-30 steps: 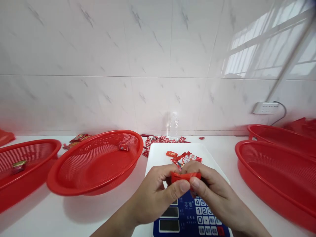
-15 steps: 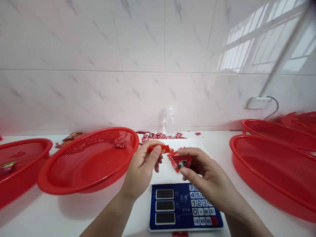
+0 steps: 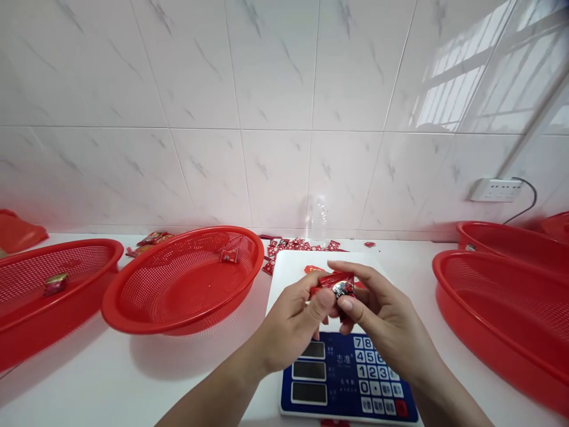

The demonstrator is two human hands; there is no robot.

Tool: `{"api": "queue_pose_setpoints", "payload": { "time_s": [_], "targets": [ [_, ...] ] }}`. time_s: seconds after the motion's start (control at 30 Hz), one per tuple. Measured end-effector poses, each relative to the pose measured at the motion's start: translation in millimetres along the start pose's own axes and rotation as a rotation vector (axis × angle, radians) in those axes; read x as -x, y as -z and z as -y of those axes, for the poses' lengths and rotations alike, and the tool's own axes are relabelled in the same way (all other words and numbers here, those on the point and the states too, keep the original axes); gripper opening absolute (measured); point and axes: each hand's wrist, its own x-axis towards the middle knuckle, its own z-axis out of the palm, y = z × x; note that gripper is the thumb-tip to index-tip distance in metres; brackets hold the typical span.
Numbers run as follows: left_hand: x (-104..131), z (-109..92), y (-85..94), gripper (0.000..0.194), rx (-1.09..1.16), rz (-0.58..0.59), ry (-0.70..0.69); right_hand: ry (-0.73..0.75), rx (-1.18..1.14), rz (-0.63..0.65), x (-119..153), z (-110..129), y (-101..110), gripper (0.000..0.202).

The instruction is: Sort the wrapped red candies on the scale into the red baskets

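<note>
My left hand and my right hand meet over a digital scale. Both have closed fingers on one shiny red wrapped candy with a dark-and-white print. My left thumb and fingertips pinch its left end, while my right thumb and fingers grip the right side. Behind them, on the white pan of the scale, lies a small red packet, partly hidden by my hands. The scale's blue panel has number keys and three dark displays.
Left of the scale stands a red mesh basket with one wrapped candy inside. Another basket sits farther left. More red baskets stand on the right. Small red packets and a clear bottle are along the wall.
My left hand has moved right and now pinches the candy in my right hand. The red packet it held is out of its fingers; one lies on the pan. The view has turned left.
</note>
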Motion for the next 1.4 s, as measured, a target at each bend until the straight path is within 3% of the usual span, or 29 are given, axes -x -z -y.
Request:
{"api": "queue_pose_setpoints", "payload": {
  "time_s": [0.13,0.23,0.37,0.47,0.6,0.7,0.77,0.87,1.0,1.13,1.33,1.4],
  "targets": [
    [-3,4,1.7,0.027,0.054,0.042,0.044,-0.078,0.026,0.063,-1,-3,0,0.041],
    [-11,11,6.4,0.024,0.157,-0.032,0.096,-0.055,0.023,0.083,-2,-4,-1,0.041],
    [-24,15,25.5,0.022,0.551,-0.424,0.052,-0.044,0.228,0.043,-6,-8,7,0.046],
    [-30,13,55.7,0.019,0.836,-0.711,-0.073,-0.049,0.568,0.023,-12,-16,18,0.048],
    [-31,17,105.7,0.022,0.995,-1.049,-0.189,-0.032,0.96,0.07,-21,-33,31,0.046],
    [-28,23,133.6,0.027,1.015,-1.177,-0.225,-0.06,1.066,0.159,-25,-44,35,0.045],
    [-26,24,142.7,0.029,1.015,-1.196,-0.226,-0.071,1.082,0.231,-26,-48,35,0.047],
    [-27,23,140.4,0.021,0.998,-1.183,-0.208,-0.101,1.081,0.304,-26,-51,32,0.053],
    [-34,24,114.4,0.003,0.931,-1.073,-0.123,-0.134,1.1,0.339,-26,-50,26,0.053],
    [-39,26,94.0,0.007,0.818,-0.957,-0.068,-0.113,1.096,0.362,-26,-49,24,0.047],
    [-31,23,115.4,0.014,0.893,-1.09,-0.253,-0.091,1.084,0.347,-25,-49,22,0.043],
    [-30,21,120.7,0.02,0.901,-1.055,-0.285,-0.095,1.074,0.325,-26,-48,22,0.035]
  ]
}}
